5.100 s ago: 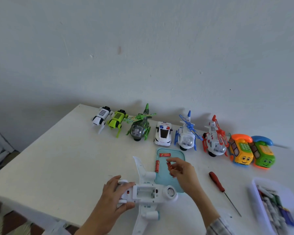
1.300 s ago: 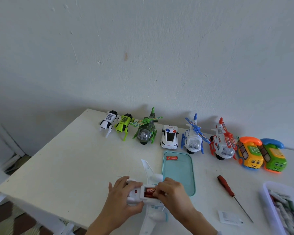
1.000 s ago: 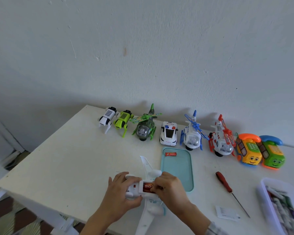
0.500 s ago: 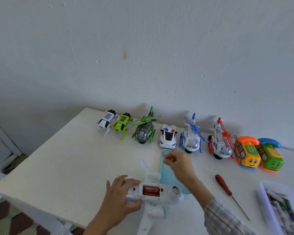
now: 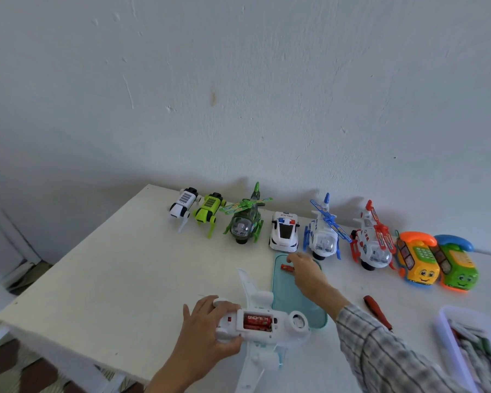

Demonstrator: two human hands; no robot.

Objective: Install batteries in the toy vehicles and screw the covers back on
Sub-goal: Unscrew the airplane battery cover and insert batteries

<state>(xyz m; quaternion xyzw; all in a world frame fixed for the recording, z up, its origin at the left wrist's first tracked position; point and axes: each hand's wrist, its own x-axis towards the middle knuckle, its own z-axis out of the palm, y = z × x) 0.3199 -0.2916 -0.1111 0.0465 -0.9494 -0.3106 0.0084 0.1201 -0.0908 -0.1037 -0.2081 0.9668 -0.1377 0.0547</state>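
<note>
A broad white rectangular surface (image 5: 119, 279) is standing against a pale painted wall (image 5: 238, 80), carrying everything in view. Near its front edge, a white plastic toy airplane (image 5: 262, 326) is lying belly-up, its open battery compartment showing red cylindrical batteries (image 5: 257, 321) seated inside. The left hand (image 5: 207, 333) is gripping the tail end of that airplane, fingers curled over the top and thumb under the near side. Just behind the airplane, a flat teal rectangular tray (image 5: 288, 302) is lying on the surface, and the right hand (image 5: 306, 272), in a plaid sleeve, is reaching over its far end, fingertips touching one small red battery (image 5: 287, 268) lying there; whether the fingers are pinching it cannot be told. Along the wall a row of toys is sitting: a white robot dog (image 5: 182, 207), a lime-green robot dog (image 5: 209, 209), a dark green helicopter (image 5: 244, 222), a white police car (image 5: 284, 234), a white-and-blue helicopter (image 5: 323, 236), a white-and-red helicopter (image 5: 372, 245), an orange-and-yellow phone car (image 5: 417, 262) and a green phone car (image 5: 457, 268). At the right edge a translucent plastic bin (image 5: 448, 336) is holding assorted items, and a red-handled screwdriver (image 5: 376, 310) is lying between it and the tray.
</note>
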